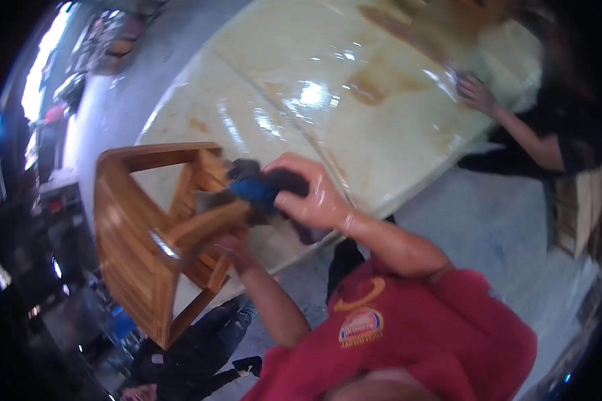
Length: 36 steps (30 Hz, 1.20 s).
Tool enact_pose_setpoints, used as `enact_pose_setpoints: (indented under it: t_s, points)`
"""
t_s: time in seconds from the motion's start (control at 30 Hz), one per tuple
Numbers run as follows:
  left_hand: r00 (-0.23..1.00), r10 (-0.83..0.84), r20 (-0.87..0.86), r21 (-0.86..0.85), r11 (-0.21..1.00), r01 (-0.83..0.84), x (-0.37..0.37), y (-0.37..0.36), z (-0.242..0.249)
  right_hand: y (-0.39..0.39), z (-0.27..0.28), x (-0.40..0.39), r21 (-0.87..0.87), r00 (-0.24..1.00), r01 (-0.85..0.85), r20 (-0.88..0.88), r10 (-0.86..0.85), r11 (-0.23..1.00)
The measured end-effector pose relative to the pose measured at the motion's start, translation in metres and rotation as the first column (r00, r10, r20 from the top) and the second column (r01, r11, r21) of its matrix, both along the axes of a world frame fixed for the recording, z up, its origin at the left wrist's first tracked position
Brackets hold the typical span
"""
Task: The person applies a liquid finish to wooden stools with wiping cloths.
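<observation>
Wooden chair (140,227), in left hand (233,246), beside right hand (312,195)

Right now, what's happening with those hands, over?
Right hand gripping dark cloth by wooden frame. Left hand at frame, grip unclear. Co-worker's hand farther along table, apart.

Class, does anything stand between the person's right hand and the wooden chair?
Yes: a bunched dark and blue cloth, gripped in the right hand, bulges out on the side facing the wooden chair. Nothing else visible stands between them.
</observation>
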<state>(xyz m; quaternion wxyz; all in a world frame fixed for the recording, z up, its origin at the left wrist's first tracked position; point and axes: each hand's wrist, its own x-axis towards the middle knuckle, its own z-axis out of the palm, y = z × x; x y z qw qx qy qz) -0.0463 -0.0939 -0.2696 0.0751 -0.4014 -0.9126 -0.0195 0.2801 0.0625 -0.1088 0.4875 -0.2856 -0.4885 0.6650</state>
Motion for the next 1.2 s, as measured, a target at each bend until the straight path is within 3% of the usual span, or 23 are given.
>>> enact_pose_setpoints:
  t_s: [0.03,0.1,0.2,0.3,0.33,0.37,0.4,0.43,0.47,0.5,0.53,0.57,0.7,0.83,0.87,1.03,1.1,1.17,1.2]
  points:
    - [1.000,0.005,-0.002,0.013,1.000,-0.005,0.002,0.000,-0.002,0.003,0.010,-0.029,0.114,0.992,0.035,-0.127,-0.021,0.993]
    - [1.000,0.006,0.007,0.009,1.000,-0.006,0.003,-0.016,-0.008,-0.003,0.045,-0.070,0.341,0.996,0.014,-0.092,0.019,0.940]
    - [0.999,-0.026,0.026,-0.014,1.000,0.026,0.004,-0.033,-0.014,-0.020,0.051,-0.091,0.423,0.990,0.064,-0.143,-0.003,0.904]
    - [0.995,-0.097,-0.016,-0.061,0.994,0.096,-0.007,-0.048,-0.019,-0.017,-0.025,-0.103,0.287,0.999,0.033,0.027,-0.042,0.958]
    - [0.971,-0.211,-0.114,-0.131,0.972,0.195,-0.017,-0.055,-0.025,-0.022,-0.067,-0.116,0.207,0.977,0.041,0.194,-0.082,0.977]
    - [0.809,-0.465,-0.359,-0.308,0.878,0.367,-0.034,-0.064,-0.036,-0.019,-0.119,-0.124,0.144,0.921,0.076,0.368,-0.125,0.987]
    - [0.503,-0.654,-0.565,-0.515,0.756,0.404,-0.053,-0.074,-0.044,-0.023,-0.171,-0.130,0.050,0.930,-0.068,0.365,0.045,0.996]
    - [0.201,-0.723,-0.661,-0.629,0.680,0.376,-0.060,-0.074,-0.047,-0.022,-0.218,-0.126,-0.038,0.913,-0.179,0.365,0.180,0.983]
    - [0.851,-0.443,-0.283,-0.686,0.713,0.143,-0.066,-0.052,-0.063,-0.026,-0.255,-0.132,-0.122,0.909,-0.200,0.347,0.230,0.972]
    - [0.966,-0.188,-0.180,-0.587,0.808,0.047,-0.048,-0.048,-0.057,-0.016,-0.233,-0.103,-0.161,0.726,-0.322,0.591,0.352,0.933]
    - [0.991,-0.080,-0.107,-0.398,0.917,0.031,-0.026,-0.036,-0.055,-0.010,-0.222,-0.086,-0.172,0.628,-0.374,0.676,0.386,0.911]
    - [0.997,-0.051,-0.052,-0.250,0.968,0.037,-0.013,-0.029,-0.049,-0.015,-0.212,-0.075,-0.161,0.675,-0.357,0.637,0.373,0.920]
    - [0.976,-0.214,0.047,0.040,0.976,0.212,0.022,0.031,-0.029,-0.062,-0.205,-0.054,-0.037,0.865,0.069,0.500,-0.041,0.997]
    - [0.905,-0.415,0.097,0.164,0.903,0.397,0.045,0.098,-0.008,-0.066,-0.152,0.011,-0.211,0.888,0.182,0.456,-0.068,0.960]
    - [0.879,-0.465,0.103,0.191,0.877,0.441,0.053,0.115,-0.007,-0.068,-0.162,0.022,-0.104,0.853,0.219,0.504,-0.139,0.970]
    - [0.757,-0.638,0.138,0.302,0.756,0.581,0.082,0.177,-0.014,-0.065,-0.169,0.094,0.035,0.741,0.291,0.624,-0.248,0.956]
    - [0.717,-0.682,0.144,0.329,0.716,0.615,0.092,0.191,-0.017,-0.060,-0.163,0.116,-0.007,0.741,0.330,0.622,-0.254,0.944]
    - [0.685,-0.711,0.159,0.334,0.691,0.641,0.102,0.204,-0.017,-0.054,-0.129,0.131,-0.205,0.731,0.368,0.666,-0.146,0.907]
    - [0.677,-0.716,0.168,0.338,0.687,0.643,0.111,0.206,-0.017,-0.059,-0.144,0.135,-0.103,0.661,0.451,0.706,-0.254,0.886]
